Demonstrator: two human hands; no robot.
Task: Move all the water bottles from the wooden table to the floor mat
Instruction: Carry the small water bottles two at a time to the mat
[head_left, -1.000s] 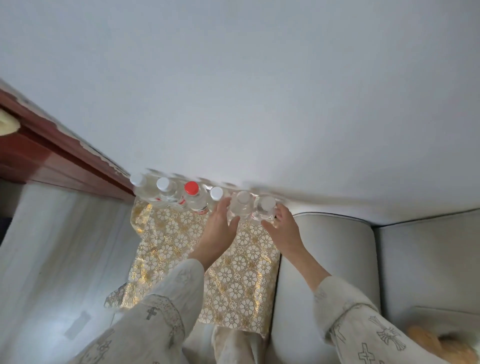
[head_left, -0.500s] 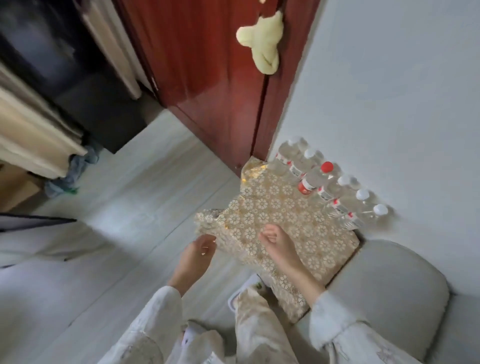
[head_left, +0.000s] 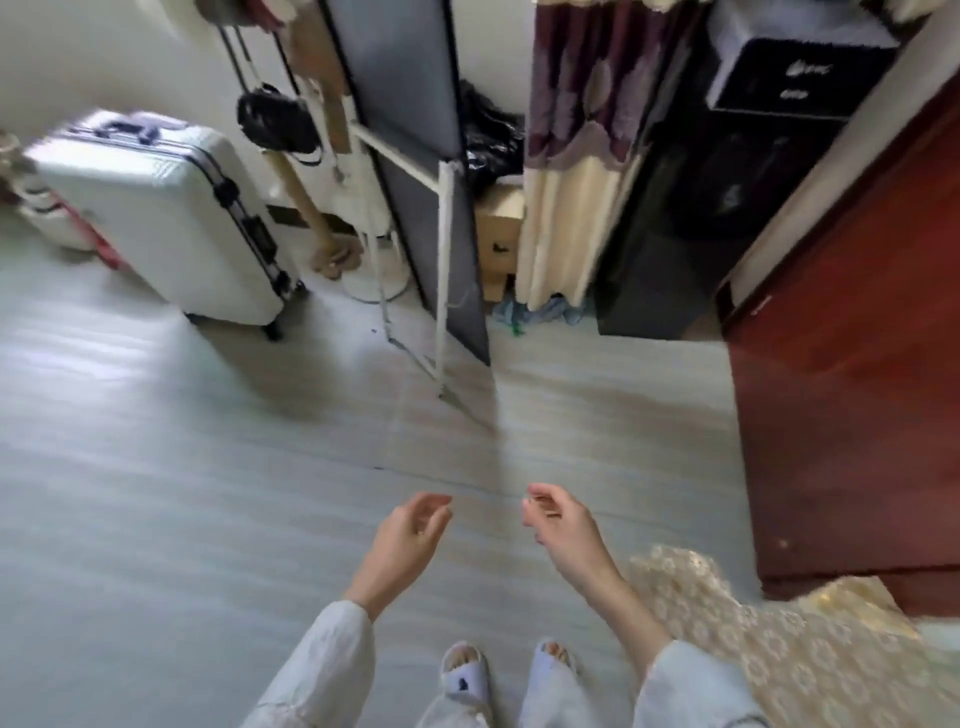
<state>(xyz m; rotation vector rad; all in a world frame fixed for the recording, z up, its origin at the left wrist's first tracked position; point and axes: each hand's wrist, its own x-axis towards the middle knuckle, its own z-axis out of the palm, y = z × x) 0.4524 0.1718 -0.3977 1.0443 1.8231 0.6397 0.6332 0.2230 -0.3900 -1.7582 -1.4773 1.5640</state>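
Floor mat (head_left: 789, 660) lies at the near right, its gold pattern beside the red door (head_left: 852, 405).
I see my left hand (head_left: 410, 540) and right hand (head_left: 563, 530) empty, each grip loosely open above the floor (head_left: 182, 493).

White suitcase (head_left: 156, 218) on pale floor (head_left: 156, 467); red-brown door (head_left: 852, 395); patterned curtain (head_left: 576, 156)
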